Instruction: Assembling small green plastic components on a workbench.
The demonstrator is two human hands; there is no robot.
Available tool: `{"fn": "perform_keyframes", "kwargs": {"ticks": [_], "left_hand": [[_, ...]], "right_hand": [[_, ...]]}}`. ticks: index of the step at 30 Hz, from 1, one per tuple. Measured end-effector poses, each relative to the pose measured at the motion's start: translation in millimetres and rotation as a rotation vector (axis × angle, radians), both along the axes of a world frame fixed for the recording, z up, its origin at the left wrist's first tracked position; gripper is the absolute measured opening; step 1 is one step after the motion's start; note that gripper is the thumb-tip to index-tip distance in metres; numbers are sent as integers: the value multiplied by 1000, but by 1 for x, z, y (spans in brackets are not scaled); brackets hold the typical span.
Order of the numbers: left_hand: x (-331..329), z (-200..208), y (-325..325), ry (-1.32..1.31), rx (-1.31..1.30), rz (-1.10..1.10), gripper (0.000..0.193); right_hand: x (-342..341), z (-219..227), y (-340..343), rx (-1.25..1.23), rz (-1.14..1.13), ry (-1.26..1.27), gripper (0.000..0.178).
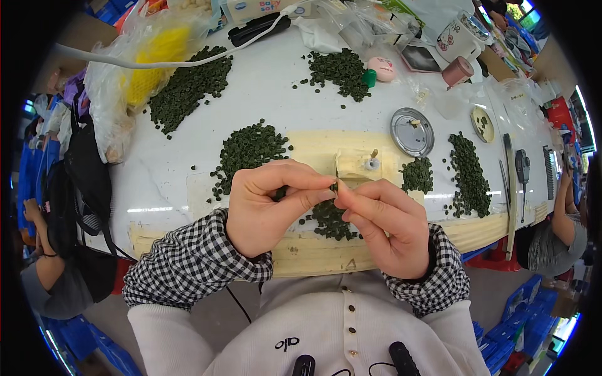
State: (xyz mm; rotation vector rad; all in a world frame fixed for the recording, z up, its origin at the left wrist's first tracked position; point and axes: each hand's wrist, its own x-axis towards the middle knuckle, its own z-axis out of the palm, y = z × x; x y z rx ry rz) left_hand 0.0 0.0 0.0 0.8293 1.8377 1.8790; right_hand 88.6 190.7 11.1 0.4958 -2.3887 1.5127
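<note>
My left hand (266, 203) is closed in a pinch, thumb and forefinger holding a small dark green part (333, 187). The fingertips of my right hand (392, 225) press together against the other side of that part. Whether a second tiny piece sits in the right fingers is hidden. Just beyond the hands stands a cream block (357, 164) with a small peg on top. Under and between my hands lies a heap of the same green parts (332, 220), partly covered. A larger heap (254, 147) spreads beyond my left hand, and a small heap (417, 174) lies past the right.
More green heaps (467, 178) lie to the right and far side. A round metal lid (412, 132), a small dish (482, 124) and a screwdriver (522, 169) rest at right. A white cable (182, 64) crosses the far left near plastic bags. Other people sit at both sides.
</note>
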Motion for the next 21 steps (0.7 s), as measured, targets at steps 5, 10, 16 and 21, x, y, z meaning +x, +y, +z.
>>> {"fn": "perform_keyframes", "kwargs": {"ticks": [5,10,16,21], "left_hand": [[0,-2,1,94,20,19,19],[-1,-1,1,171,8,3,20],[-4,1,1,213,-25,-8,20],[-6,0,3,-19,-104,-13,14]], "right_hand": [[0,-1,1,-81,35,-76,34],[1,-2,2,-111,43,-107,32],[1,-2,2,-188,36,-145,31],[-1,1,3,-113,-76,-95,27]]}}
